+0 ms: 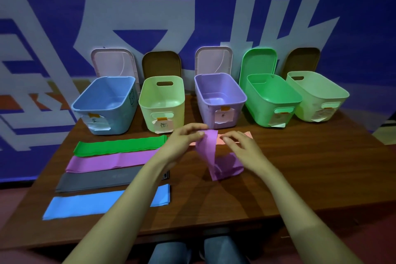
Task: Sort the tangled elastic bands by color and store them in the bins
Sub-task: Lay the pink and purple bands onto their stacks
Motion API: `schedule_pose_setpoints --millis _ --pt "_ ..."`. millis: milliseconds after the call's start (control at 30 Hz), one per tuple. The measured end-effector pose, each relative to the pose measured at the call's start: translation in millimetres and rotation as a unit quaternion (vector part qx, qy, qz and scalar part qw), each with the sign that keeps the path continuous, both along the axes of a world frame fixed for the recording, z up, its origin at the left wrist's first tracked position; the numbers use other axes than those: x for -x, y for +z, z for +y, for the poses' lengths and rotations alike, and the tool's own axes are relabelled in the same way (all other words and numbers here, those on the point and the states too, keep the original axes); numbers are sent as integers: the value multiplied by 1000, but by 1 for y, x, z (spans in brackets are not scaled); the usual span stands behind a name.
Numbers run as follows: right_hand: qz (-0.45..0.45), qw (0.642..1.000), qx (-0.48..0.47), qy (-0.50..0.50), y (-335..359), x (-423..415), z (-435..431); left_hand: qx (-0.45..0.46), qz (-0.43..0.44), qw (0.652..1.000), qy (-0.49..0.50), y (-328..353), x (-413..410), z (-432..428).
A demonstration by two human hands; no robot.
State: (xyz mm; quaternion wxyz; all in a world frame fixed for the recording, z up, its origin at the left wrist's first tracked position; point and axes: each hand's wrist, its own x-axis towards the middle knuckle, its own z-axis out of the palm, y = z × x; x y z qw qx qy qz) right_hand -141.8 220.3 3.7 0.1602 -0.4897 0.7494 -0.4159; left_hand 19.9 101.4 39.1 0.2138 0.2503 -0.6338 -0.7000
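Purple band (pixel 209 152) | twisted, draped (lower end crumpled) | left hand (pixel 184 141) pinches top

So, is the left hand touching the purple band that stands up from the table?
Touching. The head view shows the left hand pinching the upper edge of the raised purple band between thumb and fingers.

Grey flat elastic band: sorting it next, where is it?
Head view, left: grey flat elastic band lies on wooden table between flat purple band and blue band.
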Motion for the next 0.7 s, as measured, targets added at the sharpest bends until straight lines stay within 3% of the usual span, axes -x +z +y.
schedule_pose_setpoints --millis 100,167,333,433,533,600,700 --pt "-113 989 82 -41 2 -19 1 13 7 1000 15 0 8 2" --pt "-140 985 77 -59 0 -22 0 36 17 999 34 -1 11 2" --pt "-122 990 17 63 -10 -22 -3 61 42 996 42 2 16 5" --pt "-66 997 15 46 -7 -21 -6 123 19 992 16 10 6 1" --pt "-10 999 16 38 -1 -13 -7 200 -39 979 -2 13 -5 -12" --pt "-19 999 35 32 9 -9 -8 262 -133 956 -8 8 -11 -26" --pt "-70 993 81 46 31 -7 -16 213 -221 948 -77 -2 -16 -26"
